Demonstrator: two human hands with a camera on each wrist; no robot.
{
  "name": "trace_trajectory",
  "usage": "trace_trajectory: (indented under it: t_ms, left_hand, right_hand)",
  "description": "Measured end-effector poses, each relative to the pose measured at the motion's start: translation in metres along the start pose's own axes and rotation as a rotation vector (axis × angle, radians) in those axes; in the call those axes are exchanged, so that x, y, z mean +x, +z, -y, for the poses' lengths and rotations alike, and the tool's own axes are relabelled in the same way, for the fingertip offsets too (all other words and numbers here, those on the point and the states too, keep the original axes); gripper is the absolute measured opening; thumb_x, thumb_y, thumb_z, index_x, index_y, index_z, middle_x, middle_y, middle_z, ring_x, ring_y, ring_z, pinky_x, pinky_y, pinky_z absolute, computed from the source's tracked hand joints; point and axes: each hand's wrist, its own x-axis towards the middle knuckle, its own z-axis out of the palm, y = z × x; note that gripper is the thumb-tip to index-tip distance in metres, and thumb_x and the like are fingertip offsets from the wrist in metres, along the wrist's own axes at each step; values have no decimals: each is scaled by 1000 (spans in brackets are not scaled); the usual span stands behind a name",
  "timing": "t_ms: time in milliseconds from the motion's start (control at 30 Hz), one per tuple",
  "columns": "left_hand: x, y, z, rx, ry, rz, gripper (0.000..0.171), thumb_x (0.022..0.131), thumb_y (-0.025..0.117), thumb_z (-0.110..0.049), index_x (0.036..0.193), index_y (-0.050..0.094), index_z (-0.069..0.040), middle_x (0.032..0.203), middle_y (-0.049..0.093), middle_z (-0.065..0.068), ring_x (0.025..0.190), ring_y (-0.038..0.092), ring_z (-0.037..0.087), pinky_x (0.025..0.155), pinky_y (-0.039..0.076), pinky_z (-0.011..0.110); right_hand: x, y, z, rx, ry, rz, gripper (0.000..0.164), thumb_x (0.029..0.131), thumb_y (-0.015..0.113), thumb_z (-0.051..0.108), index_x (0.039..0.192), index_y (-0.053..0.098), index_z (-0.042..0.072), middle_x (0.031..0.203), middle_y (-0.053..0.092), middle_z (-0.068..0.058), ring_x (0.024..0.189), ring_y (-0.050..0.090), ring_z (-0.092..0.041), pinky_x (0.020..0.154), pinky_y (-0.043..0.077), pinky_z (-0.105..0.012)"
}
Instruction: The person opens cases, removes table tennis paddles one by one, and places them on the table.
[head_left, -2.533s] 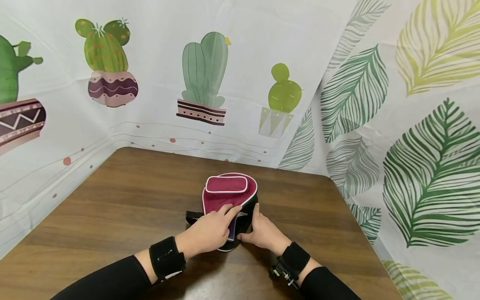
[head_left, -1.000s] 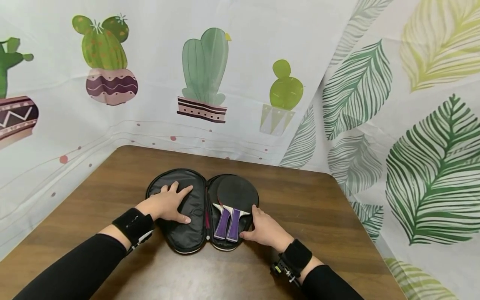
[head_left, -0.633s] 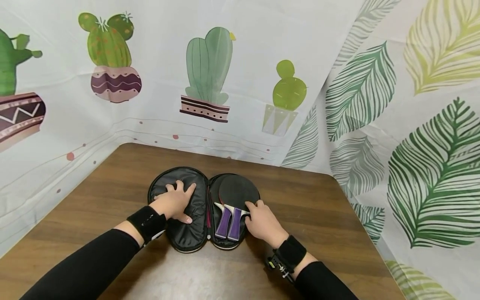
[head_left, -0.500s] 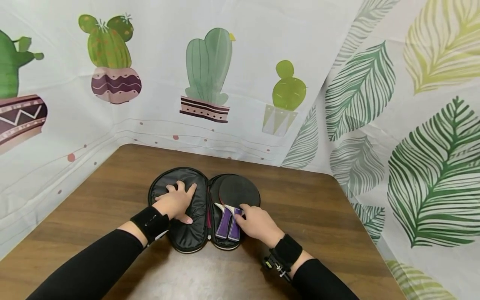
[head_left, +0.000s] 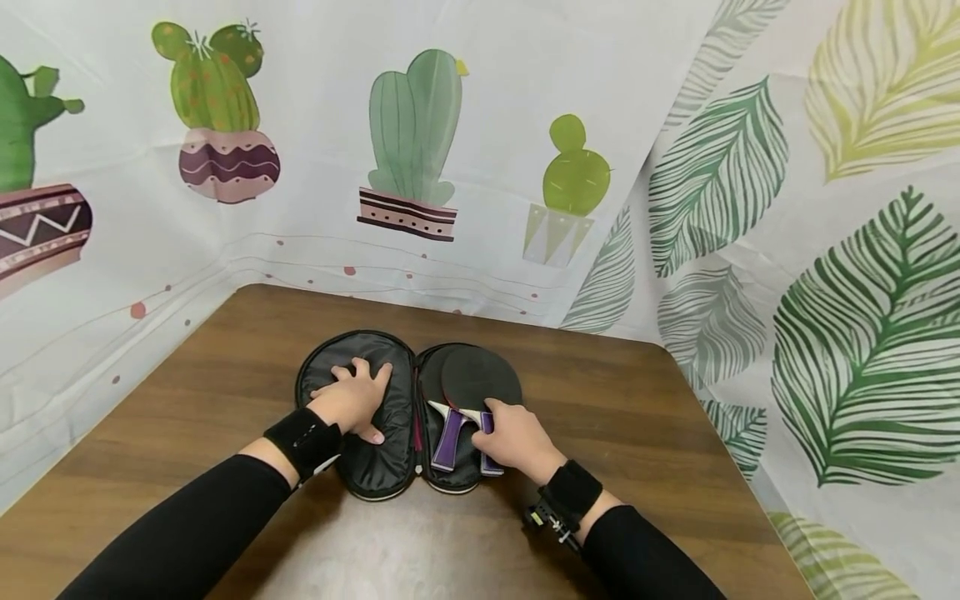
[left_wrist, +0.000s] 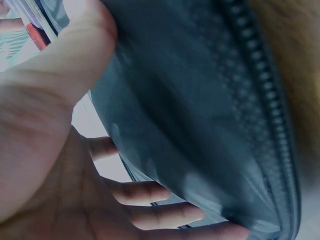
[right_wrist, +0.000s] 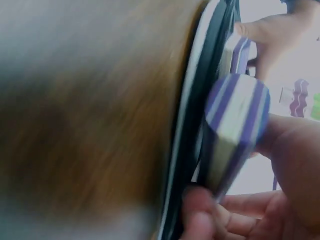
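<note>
A black padded table tennis paddle case (head_left: 378, 471) lies unfolded on the table, its two halves joined at a zipped seam. My left hand (head_left: 351, 403) rests with fingers spread on the lining of the left half; the left wrist view shows the case's zipper edge (left_wrist: 270, 95) beyond the fingers. Two paddles overlap in the right half. My right hand (head_left: 517, 435) grips the upper paddle (head_left: 480, 375) by its purple handle, partly covered by the fingers. Beside it sits the lower paddle's purple handle (head_left: 447, 442). In the right wrist view, the held handle's striped end (right_wrist: 237, 107) stands between thumb and fingers.
The brown wooden table (head_left: 247, 375) carries the case near its middle. Behind and to the right hangs a white cloth (head_left: 315, 167) printed with cacti and leaves, reaching down to the table's edges.
The case's maroon cover has been folded over to the left, baring the paddles. My right hand has moved from the case's side onto the upper paddle's handle, which has shifted slightly right.
</note>
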Motion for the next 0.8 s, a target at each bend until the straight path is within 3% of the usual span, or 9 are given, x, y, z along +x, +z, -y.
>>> trace_trajectory:
  t_ms: [133, 300, 467, 667, 800]
  left_hand:
    - [1, -1, 1, -3, -17, 20, 123, 59, 80, -57, 152, 15, -9, 144, 14, 41, 124, 20, 67, 72, 40, 75]
    - [0, 1, 1, -1, -18, 34, 122, 61, 79, -57, 152, 14, -9, 145, 13, 41, 125, 19, 67, 73, 39, 75]
    - [-3, 4, -1, 20, -33, 44, 122, 61, 79, -58, 152, 14, -9, 145, 13, 40, 125, 21, 67, 73, 40, 74]
    - [-4, 1, -7, 21, -18, 8, 121, 60, 79, -57, 152, 17, -9, 144, 15, 41, 124, 23, 67, 72, 41, 74]
    - [-3, -1, -6, 24, -28, -7, 121, 60, 79, -57, 152, 17, -9, 144, 16, 40, 125, 23, 66, 73, 41, 74]
  right_hand:
    - [0, -5, -16, -5, 11, -68, 59, 77, 60, 29, 131, 56, 6, 112, 66, -9, 79, 59, -16, 70, 50, -32]
    - [-1, -13, -50, -28, 65, -146, 49, 72, 63, 28, 118, 65, 10, 92, 66, -2, 66, 56, -14, 60, 47, -30]
    - [-6, -30, -97, -60, 144, -141, 37, 73, 64, 28, 106, 67, 12, 80, 62, -2, 62, 53, -16, 57, 44, -32]
    - [-20, -50, -161, -122, 229, -132, 38, 77, 64, 29, 109, 67, 8, 86, 65, -8, 64, 54, -20, 60, 44, -39]
    - [-28, -61, -188, -127, 272, -117, 41, 80, 62, 29, 112, 65, 5, 89, 66, -11, 65, 54, -21, 60, 44, -39]
